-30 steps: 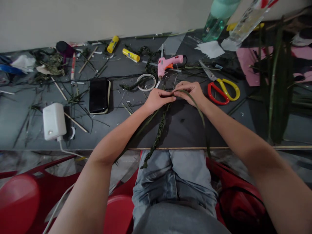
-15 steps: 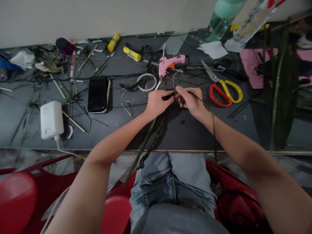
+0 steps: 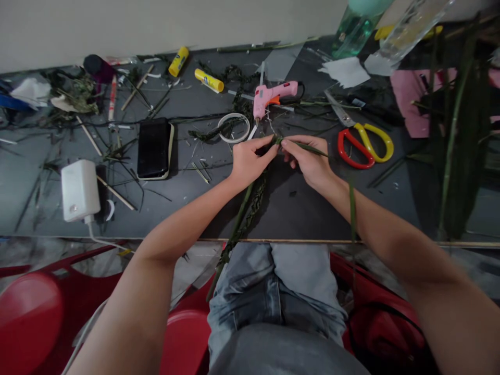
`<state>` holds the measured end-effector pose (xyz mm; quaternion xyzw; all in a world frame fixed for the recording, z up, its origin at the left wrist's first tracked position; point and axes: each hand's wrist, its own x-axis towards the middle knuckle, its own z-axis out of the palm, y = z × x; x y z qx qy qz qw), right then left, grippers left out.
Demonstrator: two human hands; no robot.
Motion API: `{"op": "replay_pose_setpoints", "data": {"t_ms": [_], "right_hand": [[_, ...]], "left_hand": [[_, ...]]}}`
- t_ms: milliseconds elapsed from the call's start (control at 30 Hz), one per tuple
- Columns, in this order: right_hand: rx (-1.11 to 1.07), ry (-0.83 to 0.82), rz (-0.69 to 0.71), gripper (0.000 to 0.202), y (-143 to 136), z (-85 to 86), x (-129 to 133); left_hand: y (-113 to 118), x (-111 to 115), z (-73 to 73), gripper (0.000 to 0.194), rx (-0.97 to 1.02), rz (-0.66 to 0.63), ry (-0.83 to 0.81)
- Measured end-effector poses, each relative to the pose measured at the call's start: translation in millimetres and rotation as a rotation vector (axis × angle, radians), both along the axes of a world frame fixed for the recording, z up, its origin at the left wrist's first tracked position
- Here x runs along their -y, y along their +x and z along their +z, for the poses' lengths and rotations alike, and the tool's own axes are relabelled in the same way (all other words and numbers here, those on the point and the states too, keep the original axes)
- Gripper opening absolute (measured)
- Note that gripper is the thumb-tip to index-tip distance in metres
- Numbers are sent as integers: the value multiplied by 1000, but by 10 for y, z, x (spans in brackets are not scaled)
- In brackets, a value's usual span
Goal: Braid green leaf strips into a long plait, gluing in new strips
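Between my two hands is a braided cord of dark green leaf strips [image 3: 255, 200], its plaited tail hanging down over the table's front edge. My left hand [image 3: 252, 159] pinches the cord's upper end between thumb and fingers. My right hand [image 3: 307, 156] is closed close beside it, thumb and forefinger on a long green leaf strip [image 3: 310, 148]. That strip runs back over my right wrist and dangles past the forearm. Just beyond my hands lies a pink glue gun [image 3: 269, 99], with a white tape ring [image 3: 233, 128] to its left.
Red-and-yellow-handled scissors [image 3: 361, 140] lie to the right. On the left are a black phone [image 3: 153, 148] and a white charger [image 3: 80, 190] with a cable. Yellow glue sticks [image 3: 209, 80], leaf scraps and a green bottle [image 3: 355, 31] are along the back. Long leaves [image 3: 463, 135] cover the right side.
The green strip in my right hand now lies across the hand, its loose end swung outward. The braid's tail has shifted slightly lower and leftward. My hands stay close together.
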<state>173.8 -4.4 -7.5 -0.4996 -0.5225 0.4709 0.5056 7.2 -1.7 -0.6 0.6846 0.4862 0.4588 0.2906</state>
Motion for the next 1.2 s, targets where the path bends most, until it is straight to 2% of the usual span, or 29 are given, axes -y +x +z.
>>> {"op": "replay_pose_setpoints", "data": {"t_ms": [333,467,667,900,1067,1200], "right_hand": [[49,68,23,42,42,12,8],[87,102,37,47,41,-12,9],[35,49,-57,43,-6,43,62],[20,22,100,42,22,99,30],[86,90,117,40,73,87,-11],[134,164,55,31,98,115,-11]], "left_hand": [[-17,-49,-61,27,71,-109,-28],[-15,-36,-55,26,40,-123,34],[-24,-11,-74,23,-91,-69,152],[-42,-24,-92,24,-133,-12,139],[-20,-3,-47,22,-47,-37,115],[-11,-35,-101,26,92,-85,34]]}}
